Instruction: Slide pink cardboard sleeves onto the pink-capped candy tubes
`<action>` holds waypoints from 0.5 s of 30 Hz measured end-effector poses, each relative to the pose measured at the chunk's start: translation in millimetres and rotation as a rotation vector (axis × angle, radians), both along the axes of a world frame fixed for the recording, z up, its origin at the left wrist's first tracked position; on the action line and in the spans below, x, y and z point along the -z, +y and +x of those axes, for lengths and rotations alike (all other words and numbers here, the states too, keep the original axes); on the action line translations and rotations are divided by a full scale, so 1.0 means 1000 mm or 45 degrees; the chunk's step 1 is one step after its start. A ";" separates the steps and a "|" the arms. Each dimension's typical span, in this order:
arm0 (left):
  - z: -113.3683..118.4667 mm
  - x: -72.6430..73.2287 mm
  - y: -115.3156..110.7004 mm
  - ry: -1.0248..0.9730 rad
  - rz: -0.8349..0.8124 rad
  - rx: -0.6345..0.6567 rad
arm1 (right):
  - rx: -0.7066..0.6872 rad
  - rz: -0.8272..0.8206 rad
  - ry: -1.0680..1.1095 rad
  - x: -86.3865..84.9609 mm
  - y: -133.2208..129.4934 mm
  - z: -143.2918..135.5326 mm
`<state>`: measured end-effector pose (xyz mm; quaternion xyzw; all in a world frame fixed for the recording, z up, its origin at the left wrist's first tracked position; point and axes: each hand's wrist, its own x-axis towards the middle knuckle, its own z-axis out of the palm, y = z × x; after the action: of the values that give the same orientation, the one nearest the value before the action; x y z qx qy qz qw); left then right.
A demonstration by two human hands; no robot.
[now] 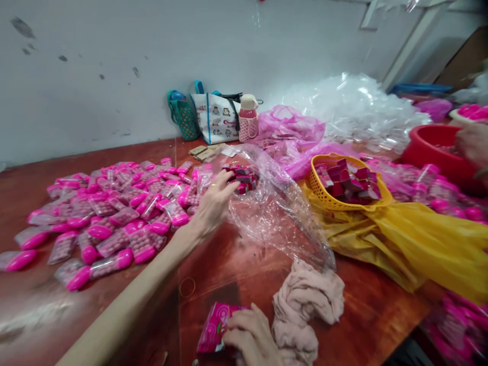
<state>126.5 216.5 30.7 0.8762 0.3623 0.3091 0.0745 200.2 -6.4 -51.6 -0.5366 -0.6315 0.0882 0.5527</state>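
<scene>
My left hand [215,201], with a ring on one finger, reaches forward over the table. Its fingers are stretched out and slightly blurred, at the near left side of a pile of small dark red boxes [246,179] on a clear plastic bag [274,218]. Whether the fingertips touch a box I cannot tell. Close to the front edge, my right hand [251,333] has its fingers curled over a shiny pink packet [215,325]. To the left lies a wide heap of clear bottles with pink caps [122,213], filled with small pink balls.
A crumpled pale cloth [305,305] lies right of my right hand. Beyond it, a yellow basket [314,183] of small boxes stands on yellow plastic [412,239]. A person's hand [475,142] is at a red basin [427,147]. Bags and bottles line the wall.
</scene>
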 end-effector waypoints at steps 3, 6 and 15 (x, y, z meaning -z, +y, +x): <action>-0.049 -0.004 -0.050 0.003 0.023 -0.051 | -0.068 -0.009 -0.017 -0.002 -0.003 0.002; -0.098 0.005 -0.089 0.131 -0.180 -0.243 | -0.166 -0.020 0.008 -0.008 -0.007 0.004; -0.134 0.042 -0.131 0.197 -0.374 -0.257 | -0.258 -0.058 0.015 -0.013 -0.008 0.005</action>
<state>-7.0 85.8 -11.4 0.8362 0.4942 0.1905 0.1421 204.9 -14.7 -38.9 -0.4820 -0.6770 0.1614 0.5323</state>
